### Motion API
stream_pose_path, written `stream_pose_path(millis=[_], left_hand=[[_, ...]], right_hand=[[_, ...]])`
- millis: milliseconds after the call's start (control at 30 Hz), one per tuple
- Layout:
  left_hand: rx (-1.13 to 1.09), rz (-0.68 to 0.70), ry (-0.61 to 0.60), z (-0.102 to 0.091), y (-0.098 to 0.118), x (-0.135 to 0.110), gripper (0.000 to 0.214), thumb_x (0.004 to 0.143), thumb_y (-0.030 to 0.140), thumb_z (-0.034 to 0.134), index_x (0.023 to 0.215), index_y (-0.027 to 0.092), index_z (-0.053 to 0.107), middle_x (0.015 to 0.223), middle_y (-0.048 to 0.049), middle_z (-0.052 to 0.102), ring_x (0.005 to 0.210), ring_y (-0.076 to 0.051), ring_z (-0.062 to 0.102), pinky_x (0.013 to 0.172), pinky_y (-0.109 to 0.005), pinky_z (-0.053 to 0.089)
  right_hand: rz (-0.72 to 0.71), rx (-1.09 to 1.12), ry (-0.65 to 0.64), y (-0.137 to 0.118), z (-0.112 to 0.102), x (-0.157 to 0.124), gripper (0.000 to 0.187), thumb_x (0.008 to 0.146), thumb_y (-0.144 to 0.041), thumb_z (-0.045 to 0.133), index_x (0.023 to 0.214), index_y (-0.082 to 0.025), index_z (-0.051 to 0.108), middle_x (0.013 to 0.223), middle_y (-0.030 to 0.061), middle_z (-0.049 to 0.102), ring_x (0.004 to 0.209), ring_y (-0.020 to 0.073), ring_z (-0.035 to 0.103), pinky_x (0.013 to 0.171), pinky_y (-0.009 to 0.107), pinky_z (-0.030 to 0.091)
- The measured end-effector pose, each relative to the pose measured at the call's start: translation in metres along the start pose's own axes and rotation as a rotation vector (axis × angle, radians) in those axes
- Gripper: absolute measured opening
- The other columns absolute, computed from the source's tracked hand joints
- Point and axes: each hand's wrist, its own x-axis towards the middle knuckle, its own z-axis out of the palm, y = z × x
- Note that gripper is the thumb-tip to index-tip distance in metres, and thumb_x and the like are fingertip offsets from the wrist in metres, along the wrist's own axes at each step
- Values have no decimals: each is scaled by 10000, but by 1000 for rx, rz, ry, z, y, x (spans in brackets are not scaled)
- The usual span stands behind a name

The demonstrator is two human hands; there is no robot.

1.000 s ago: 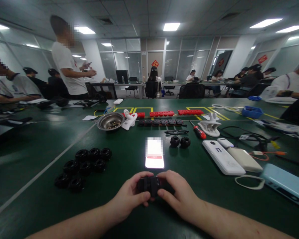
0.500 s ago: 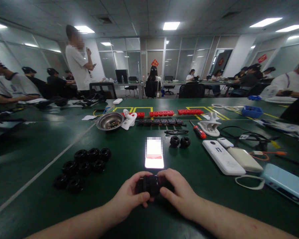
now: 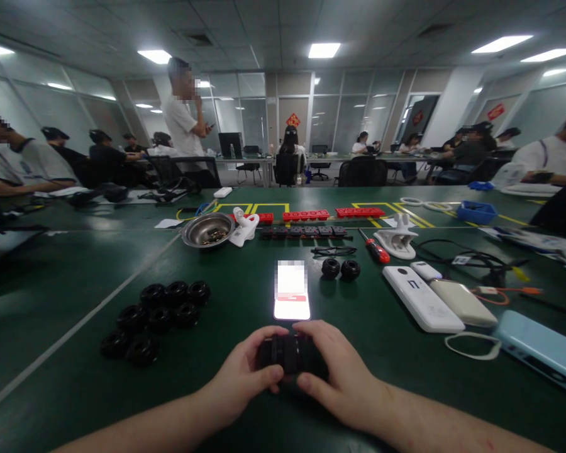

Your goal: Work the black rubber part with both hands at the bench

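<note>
Now both hands [image 3: 238, 377] [image 3: 344, 372] hold the black part [image 3: 288, 353], right thumb [image 3: 317, 389] lowered.

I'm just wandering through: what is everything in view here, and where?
Near table: one, green, foreground
Ring-shaped parts: eight, black, left cluster
Similar parts: two, black, right of the lit screen
Lit screen: one, white, centre
Bowl: one, silver, beyond the left cluster
Trays: three, red, far row
Strip: one, mostly black, nearer than the trays
Moulded pieces: two, white, beside bowl and screwdriver
Screwdriver: one, red and black, right of centre
Boxy devices: four, white, cream and pale blue, right
Bin: one, blue, far right
People: several, light or dark tops, background
Held part: one, black, between both hands
Left hand: one, bare, held part's left
Right hand: one, bare, held part's right
</note>
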Motion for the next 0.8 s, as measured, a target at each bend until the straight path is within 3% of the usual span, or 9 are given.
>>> stream_pose_path(millis=[133,367,500,633,800], left_hand=[[-6,-7,-6,-1,-1,1,482,574,274,716,1003,198,510,957,-48,556,728,-141,558,558,-231,456],[8,0,-33,-4,-3,5,459,638,308,663,1033,179,469,841,-47,587,662,-148,589,528,-235,446],[4,31,-27,-1,-3,1,449,611,267,689,1009,192,496,916,-46,564,666,-130,576,521,-219,441],[1,13,-31,0,-3,-1,474,605,223,695,1029,207,484,938,-44,561,699,-137,579,549,-227,446],[4,-3,-15,-2,-2,4,476,619,279,678,1035,183,467,886,-54,582,679,-152,590,542,-242,447]], right_hand=[[34,-34,-48,3,0,1,269,778,-365,486,959,-167,512,828,59,560,740,193,505,662,341,420],[-143,-74,-6,1,-2,4,344,778,-260,499,1103,-177,422,1017,83,530,912,199,481,796,350,395],[-64,-34,23,-1,-1,1,427,740,-357,537,1108,-180,410,1032,81,527,909,215,484,784,366,391],[37,-48,6,0,0,-1,274,781,-375,482,965,-174,509,848,57,567,769,200,503,694,355,403],[-137,-112,21,3,0,3,349,774,-324,530,1077,-171,449,917,64,563,829,193,486,753,353,370]])
